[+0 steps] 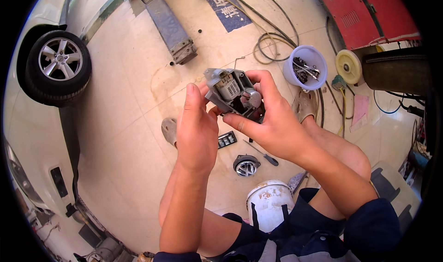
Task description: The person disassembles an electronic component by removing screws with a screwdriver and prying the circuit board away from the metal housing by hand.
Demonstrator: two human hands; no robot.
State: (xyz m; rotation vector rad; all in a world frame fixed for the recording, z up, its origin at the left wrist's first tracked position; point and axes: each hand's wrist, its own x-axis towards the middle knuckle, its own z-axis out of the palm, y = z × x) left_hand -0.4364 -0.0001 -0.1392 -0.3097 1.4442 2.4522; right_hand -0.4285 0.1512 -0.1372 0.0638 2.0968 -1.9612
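Observation:
In front of me, above the floor, I hold a grey mechanical housing [235,93] with a labelled block and a rounded silver part set in it. My right hand [277,119] grips its right side, thumb along the near edge and fingers over the far side. At the left side, my left hand [198,128] curls its fingers against the housing; the thumb points up, and the fingertips are partly hidden. Below my hands on the floor lie a round car badge [246,166] in a dark mount, a screwdriver [270,159] and a black slotted piece [226,140].
A car's wheel [60,61] and white body stand at the left. A lilac bucket [305,67] of metal parts is at the right, near hoses [272,47] and a red cabinet [350,13]. A grey lift arm [166,24] lies ahead; a white bucket [270,199] is between my legs.

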